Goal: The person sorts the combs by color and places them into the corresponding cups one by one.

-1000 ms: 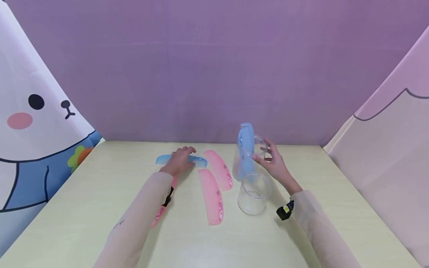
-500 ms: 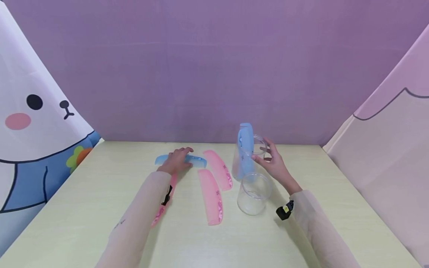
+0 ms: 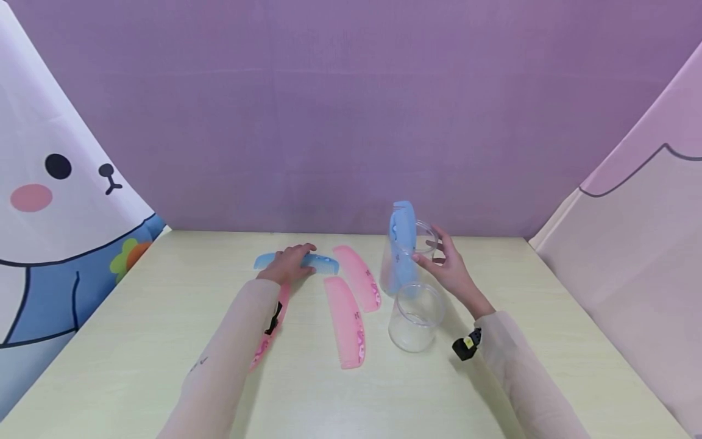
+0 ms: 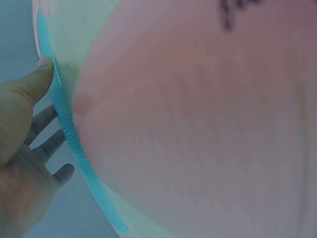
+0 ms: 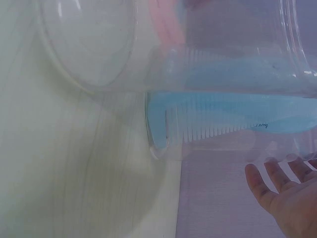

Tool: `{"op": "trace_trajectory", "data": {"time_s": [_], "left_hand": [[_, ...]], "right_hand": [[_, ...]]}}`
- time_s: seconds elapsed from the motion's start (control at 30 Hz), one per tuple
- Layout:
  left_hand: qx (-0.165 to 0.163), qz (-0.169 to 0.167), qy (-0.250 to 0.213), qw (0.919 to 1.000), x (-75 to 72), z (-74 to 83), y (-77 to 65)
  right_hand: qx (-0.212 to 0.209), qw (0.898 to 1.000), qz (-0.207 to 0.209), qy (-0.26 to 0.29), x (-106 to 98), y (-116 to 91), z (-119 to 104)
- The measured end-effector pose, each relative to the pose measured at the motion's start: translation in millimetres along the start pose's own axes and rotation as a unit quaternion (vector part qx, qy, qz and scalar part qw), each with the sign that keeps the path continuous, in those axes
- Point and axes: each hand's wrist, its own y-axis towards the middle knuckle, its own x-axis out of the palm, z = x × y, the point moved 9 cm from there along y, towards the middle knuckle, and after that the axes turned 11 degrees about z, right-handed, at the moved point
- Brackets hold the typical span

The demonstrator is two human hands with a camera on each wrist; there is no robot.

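Head view: left of the rear clear jar (image 3: pixel 388 272), a blue plastic comb (image 3: pixel 325 264) is being straddled, seemingly ungripped, by the left hand (image 3: pixel 289 264), fingers spread; the jar is being clasped by the right hand (image 3: pixel 451 263). Slick, stiff lightness is being presumed, mid-length pinching advised.

Three pink combs (image 3: pixel 345 323), two clear jars (image 3: pixel 412 335), two hands (image 3: pixel 287 263), two black wrist devices (image 3: pixel 465 346), and blue combs (image 3: pixel 325 264): one outside the jars, at least one inside, exact count unclear!
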Motion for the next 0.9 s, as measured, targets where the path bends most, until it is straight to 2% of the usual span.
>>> {"op": "trace_trajectory", "data": {"time_s": [0.2,0.37,0.73,0.9], "left_hand": [[0.015,0.002,0.024,0.9996,-2.4,4.4,-2.2],[0.023,0.009,0.026,0.9994,-5.8,8.4,-3.8],[0.046,0.044,0.04,0.9972,-7.0,8.2,1.6],[0.051,0.049,0.039,0.9967,-7.5,8.9,3.3]], "right_hand": [[0.0,1.0,-0.001,0.004,0.4,-0.4,0.2],[0.001,1.0,0.0,0.008,0.5,-0.8,-0.2],[0.003,1.0,-0.003,0.003,0.4,-0.8,-2.4],[0.001,1.0,0.0,0.008,-0.2,-1.1,-1.6]]}}
